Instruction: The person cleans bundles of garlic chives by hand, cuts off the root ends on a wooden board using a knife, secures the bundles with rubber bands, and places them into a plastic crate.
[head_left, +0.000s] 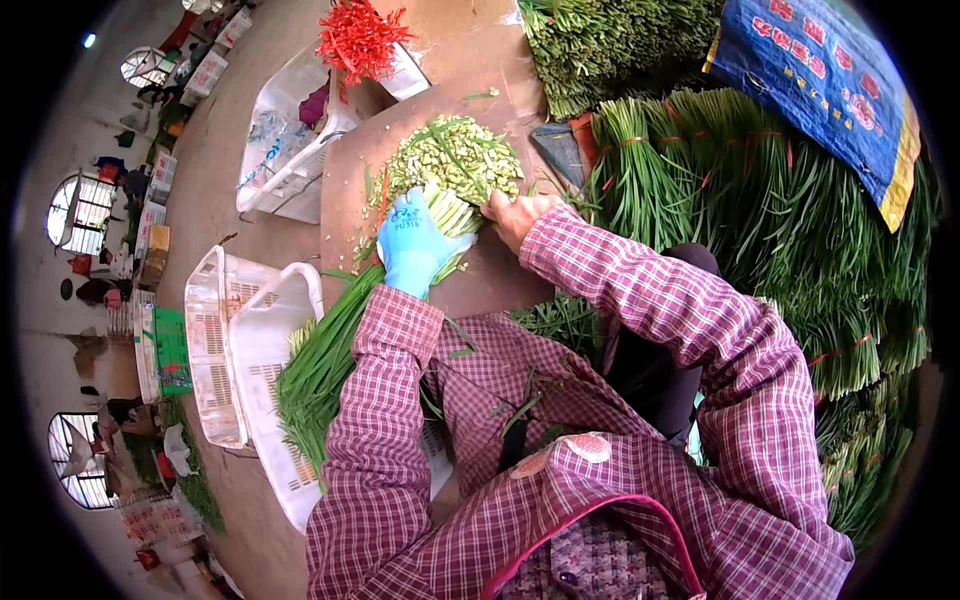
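My left hand (412,245), in a blue glove, is wrapped over a bundle of long green garlic chives (330,345), its thumb out to the right. The bundle's pale cut ends (452,212) lie on a brown board (490,275), while the leaves trail down over a white basket. At the right of those ends is my bare right hand (518,217), fingers closed; what they hold, if anything, is hidden. Just beyond both hands lies a heap of short chopped stalk pieces (455,150). A thin red tie (383,195) shows beside my left hand.
White plastic baskets (265,400) stand at the left, with another crate (285,135) farther up. Red ties (362,40) are piled at the top. Tied green bundles (720,165) fill the right side, partly under a blue sack (820,75). People and boxes are in the background.
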